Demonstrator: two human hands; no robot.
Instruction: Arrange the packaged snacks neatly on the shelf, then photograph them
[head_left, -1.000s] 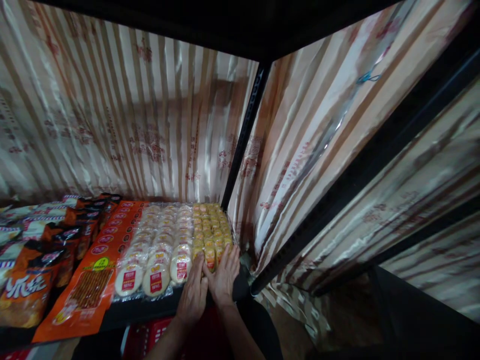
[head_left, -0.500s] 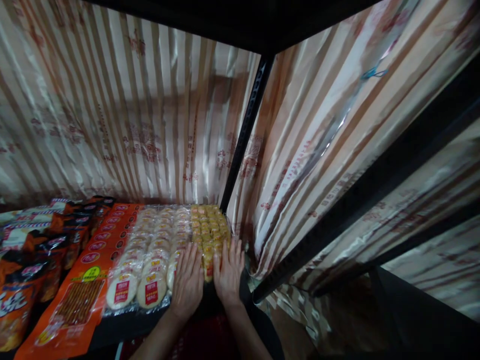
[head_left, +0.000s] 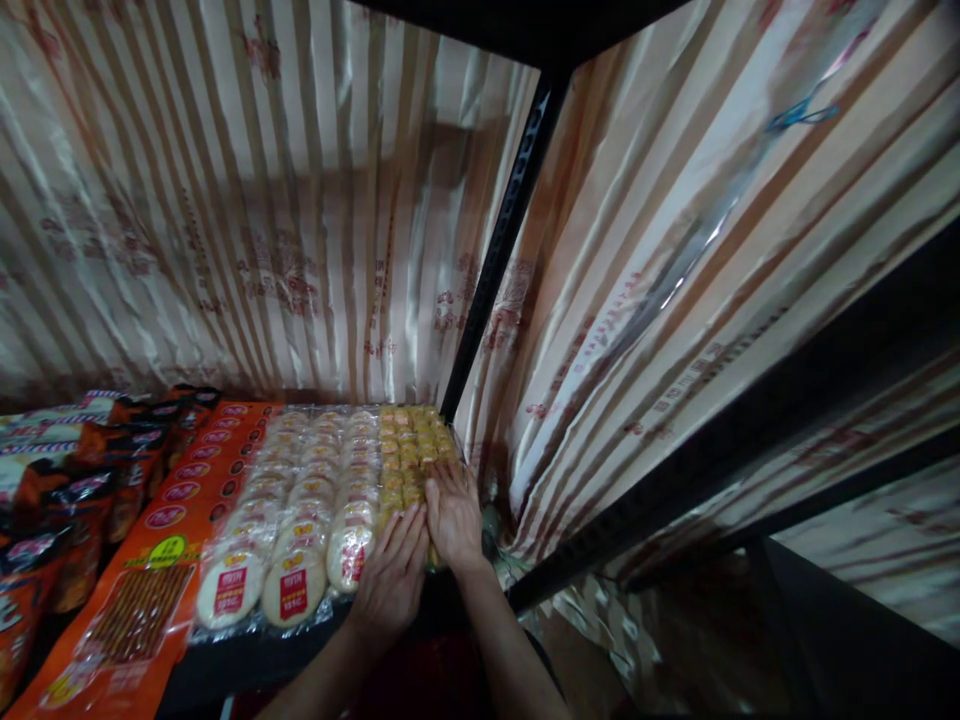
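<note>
Both my hands lie flat on the front part of a block of small yellow wrapped snack packs (head_left: 406,440) at the shelf's right end. My left hand (head_left: 395,568) rests over the front left of the block, its fingers stretched out and close together. Higher up and to the right, my right hand (head_left: 453,512) lies on the packs with its fingers extended. Left of my left hand stand rows of round white crackers (head_left: 295,588) in clear wrappers with red labels. The packs under my palms are hidden.
A long orange packet of brown sticks (head_left: 139,610) lies left of the crackers, with orange and black snack bags (head_left: 82,530) beyond it. A black slotted post (head_left: 501,250) rises behind the yellow packs. Pleated printed sheeting (head_left: 315,230) hangs behind the shelf.
My hands have come closer together. The left one has moved right onto the yellow packs, and the right one has moved slightly up and inward. The view has shifted a little.
</note>
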